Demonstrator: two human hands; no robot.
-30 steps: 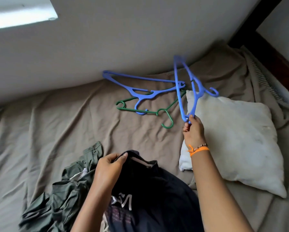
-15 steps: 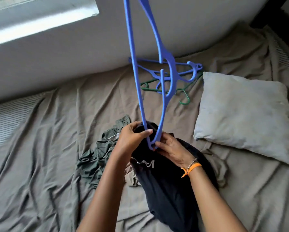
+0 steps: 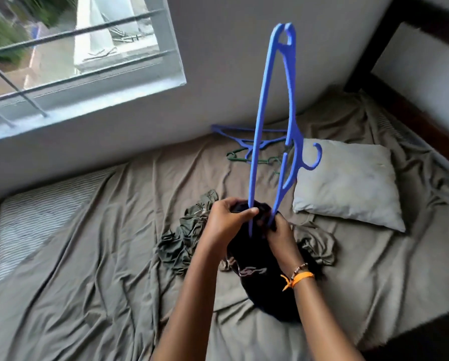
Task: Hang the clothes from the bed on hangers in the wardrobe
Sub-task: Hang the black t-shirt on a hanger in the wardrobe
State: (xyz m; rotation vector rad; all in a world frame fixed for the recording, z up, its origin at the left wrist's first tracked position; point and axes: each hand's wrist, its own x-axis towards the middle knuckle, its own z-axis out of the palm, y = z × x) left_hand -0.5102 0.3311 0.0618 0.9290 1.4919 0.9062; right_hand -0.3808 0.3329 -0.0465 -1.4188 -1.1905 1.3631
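- Hands meet over the middle of the bed (image 3: 93, 261), both working at the neck opening of a dark garment (image 3: 265, 282).
- Left hand (image 3: 227, 225) curls its fingers round the bunched collar of the dark garment, thumb pressed across the top edge of the fabric and touching the near bar of the blue hanger (image 3: 275, 121).
- Right hand (image 3: 280, 231) has its fingers curled round the bottom end of the blue hanger together with the cloth; whether the fingertips pinch the plastic or only the fabric cannot be told, since the garment hides them.
- Blue hanger stands on end, one shoulder tip down inside the collar, the other tip high up against the wall, its hook pointing right toward the pillow (image 3: 348, 183).
- Dark garment hangs from the two hands down onto the sheet, with a pale printed mark showing just beside the right wrist, which wears an orange band (image 3: 300, 277).
- Olive-green clothes (image 3: 184, 238) lie crumpled on the sheet under and on both sides of the hands, touching the dark garment.
- Spare hangers (image 3: 244, 149), one blue and one green, lie in a heap near the wall, just beside the pillow.
- Barred window (image 3: 75, 53) sits in the wall above the left side of the bed.
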